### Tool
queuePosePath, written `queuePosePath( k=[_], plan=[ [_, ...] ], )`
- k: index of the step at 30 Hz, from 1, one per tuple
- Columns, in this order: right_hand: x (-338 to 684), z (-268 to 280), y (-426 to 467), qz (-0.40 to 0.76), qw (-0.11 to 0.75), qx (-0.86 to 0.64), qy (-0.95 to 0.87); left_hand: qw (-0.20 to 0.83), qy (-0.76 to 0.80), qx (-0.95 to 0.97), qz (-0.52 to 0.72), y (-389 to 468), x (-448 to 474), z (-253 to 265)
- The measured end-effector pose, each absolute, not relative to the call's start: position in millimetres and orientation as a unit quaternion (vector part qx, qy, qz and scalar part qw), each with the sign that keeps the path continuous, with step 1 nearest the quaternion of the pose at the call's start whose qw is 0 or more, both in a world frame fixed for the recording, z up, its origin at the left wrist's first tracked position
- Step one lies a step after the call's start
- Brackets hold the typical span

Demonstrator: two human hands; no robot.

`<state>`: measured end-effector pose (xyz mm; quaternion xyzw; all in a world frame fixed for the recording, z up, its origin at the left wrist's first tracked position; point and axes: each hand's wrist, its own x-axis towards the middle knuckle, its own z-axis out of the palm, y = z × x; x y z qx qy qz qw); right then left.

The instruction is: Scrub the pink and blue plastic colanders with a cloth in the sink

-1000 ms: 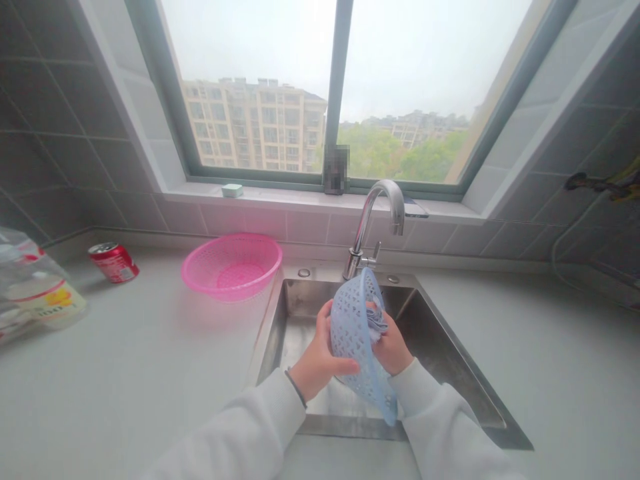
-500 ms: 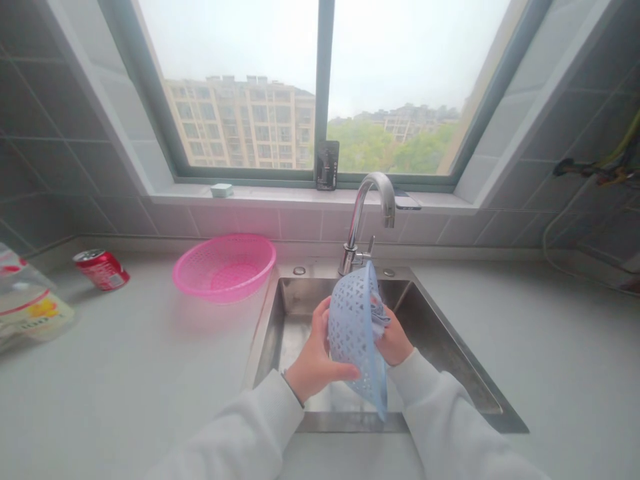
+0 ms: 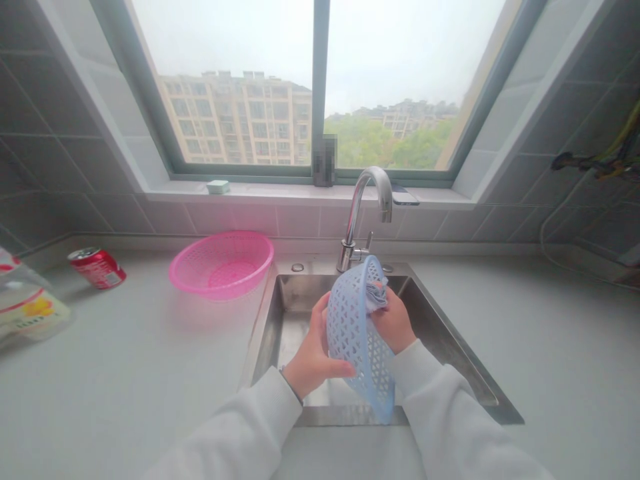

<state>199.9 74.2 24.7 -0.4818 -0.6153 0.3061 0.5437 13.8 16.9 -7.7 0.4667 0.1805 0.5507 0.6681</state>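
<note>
A light blue plastic colander [image 3: 345, 327] is tipped on its side above the steel sink [image 3: 295, 290], its opening turned to the right. My left hand [image 3: 315, 357] grips it from outside, with the thumb along the lower wall and the fingers behind it. At the upper part of the rim, my right hand [image 3: 395, 320] is closed on a crumpled grey cloth [image 3: 376, 295], which touches the colander's inner side. Some of the right fingers are hidden by the cloth and the rim.
A pink plastic basket [image 3: 223, 267] stands left of the sink, with a red can [image 3: 97, 268] and a clear labelled bottle [image 3: 30, 303] farther left. The chrome faucet [image 3: 373, 183] arches over the sink's back. A phone [image 3: 404, 195] and a pale green block [image 3: 218, 187] lie on the windowsill.
The colander has turned slightly, showing more of its inside. My right hand and the cloth have moved up toward the rim. My left hand keeps its hold.
</note>
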Motion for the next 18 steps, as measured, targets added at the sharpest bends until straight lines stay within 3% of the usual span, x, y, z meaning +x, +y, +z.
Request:
queuePosePath(
  k=[8,18],
  plan=[
    [187,52,43,0.346,0.481,-0.387,-0.706,0.655,0.184,0.483,0.551,19,13,-13],
    [208,41,69,0.196,0.508,-0.536,-0.646,0.668,0.128,0.492,0.544,19,13,-7]
  ],
)
